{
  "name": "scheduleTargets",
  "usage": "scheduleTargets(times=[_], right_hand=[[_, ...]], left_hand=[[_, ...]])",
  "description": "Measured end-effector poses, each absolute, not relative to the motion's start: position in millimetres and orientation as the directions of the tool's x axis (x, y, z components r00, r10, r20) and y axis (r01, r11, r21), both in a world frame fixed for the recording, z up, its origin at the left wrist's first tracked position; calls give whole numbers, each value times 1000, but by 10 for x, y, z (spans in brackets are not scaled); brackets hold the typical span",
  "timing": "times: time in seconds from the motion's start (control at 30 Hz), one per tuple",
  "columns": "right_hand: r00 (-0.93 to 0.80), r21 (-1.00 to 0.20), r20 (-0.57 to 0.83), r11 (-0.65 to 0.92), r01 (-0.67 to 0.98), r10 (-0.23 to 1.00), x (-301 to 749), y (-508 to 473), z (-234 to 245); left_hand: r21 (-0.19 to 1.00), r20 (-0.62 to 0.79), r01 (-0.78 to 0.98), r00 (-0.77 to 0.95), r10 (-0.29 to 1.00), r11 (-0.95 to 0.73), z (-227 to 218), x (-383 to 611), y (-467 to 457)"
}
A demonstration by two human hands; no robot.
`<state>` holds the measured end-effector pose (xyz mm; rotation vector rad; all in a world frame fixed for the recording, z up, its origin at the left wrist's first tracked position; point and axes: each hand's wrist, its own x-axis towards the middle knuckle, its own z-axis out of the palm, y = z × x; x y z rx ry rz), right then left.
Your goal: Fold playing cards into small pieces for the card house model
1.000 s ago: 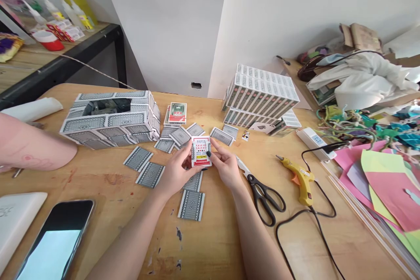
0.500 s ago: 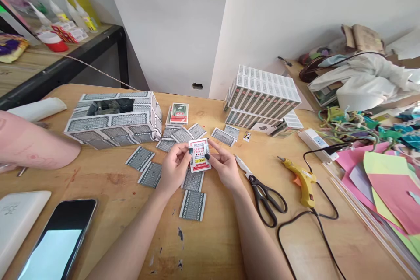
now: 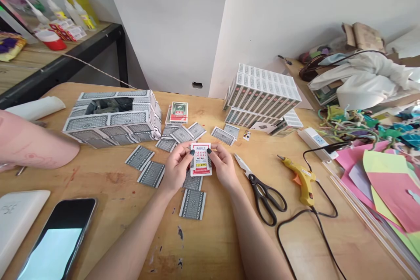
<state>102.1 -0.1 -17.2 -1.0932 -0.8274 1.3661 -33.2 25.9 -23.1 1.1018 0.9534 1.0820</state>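
Note:
A white playing card (image 3: pixel 201 160) with a red border, red print and small suit symbols is pinched between my two hands. My left hand (image 3: pixel 177 166) grips its left edge, thumb on the front. On its right edge, my right hand (image 3: pixel 223 167) holds it the same way. Whether more cards lie behind it is hidden. Grey-patterned playing cards (image 3: pixel 192 204) lie face down on the table below and around the hands. At the left stands a box covered in such cards (image 3: pixel 129 118), with an opening in its top showing dark contents.
Scissors (image 3: pixel 259 190) and a yellow glue gun (image 3: pixel 306 183) with a looping cable lie right of my arm. Stacked card packs (image 3: pixel 265 92) stand at the back, card boxes (image 3: pixel 179 112) left of them. A phone (image 3: pixel 55 240) rests front left; coloured paper (image 3: pixel 387 183) is at far right.
My hands have brought the card slightly lower and turned it more upright, squarely facing me. The right fingers have drawn in behind it. Things on the table stay in place.

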Motion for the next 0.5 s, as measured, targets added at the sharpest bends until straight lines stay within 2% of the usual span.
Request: scheduleTargets(times=[0.5], right_hand=[[134, -948, -123, -76, -308, 983, 982, -19, -144]], left_hand=[[972, -89, -199, 192, 977, 128, -254, -301, 240]])
